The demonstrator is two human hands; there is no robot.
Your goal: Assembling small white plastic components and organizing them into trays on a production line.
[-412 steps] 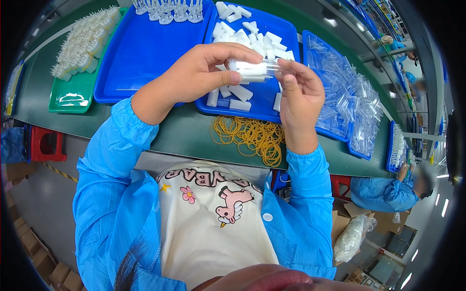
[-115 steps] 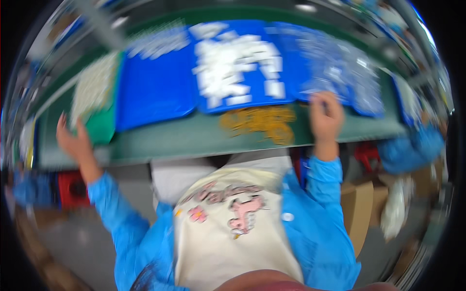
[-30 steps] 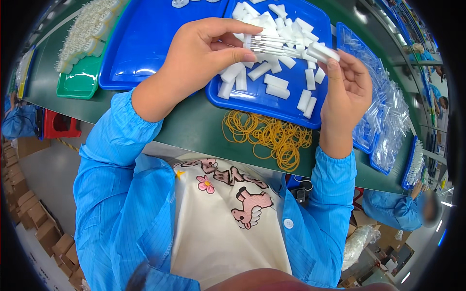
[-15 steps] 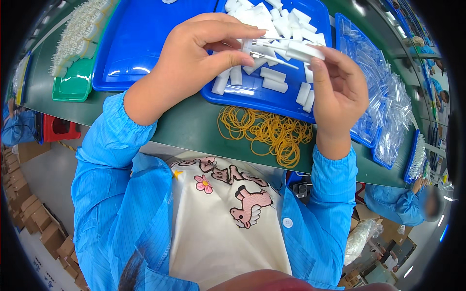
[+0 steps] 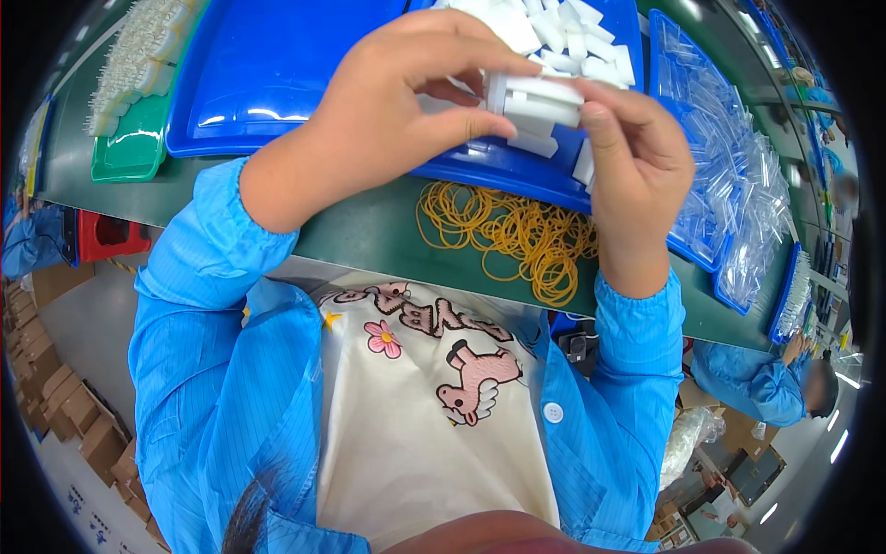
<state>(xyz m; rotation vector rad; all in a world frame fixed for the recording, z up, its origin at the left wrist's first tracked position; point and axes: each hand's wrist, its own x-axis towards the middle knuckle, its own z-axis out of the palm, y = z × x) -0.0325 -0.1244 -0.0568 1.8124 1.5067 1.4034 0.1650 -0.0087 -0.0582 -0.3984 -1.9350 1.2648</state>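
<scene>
Above the blue tray of white foam blocks, my two hands work on one small assembly. My left hand pinches the translucent end piece of a white pronged part between thumb and fingers. From the other side, the thumb and fingers of my right hand close on the end of a white foam block. This block lies lengthwise against the end piece. Its prongs are mostly hidden now; whether they run inside or beside the foam I cannot tell.
Yellow rubber bands lie heaped on the green table in front of the tray. To the right, blue trays hold clear plastic tubes. A green tray with rows of white pronged parts stands left. A co-worker's blue sleeve shows at right.
My right hand has moved left, bringing the foam block up to the end piece. The thin white prongs that stood out between my hands no longer show. My left hand has shifted slightly right.
</scene>
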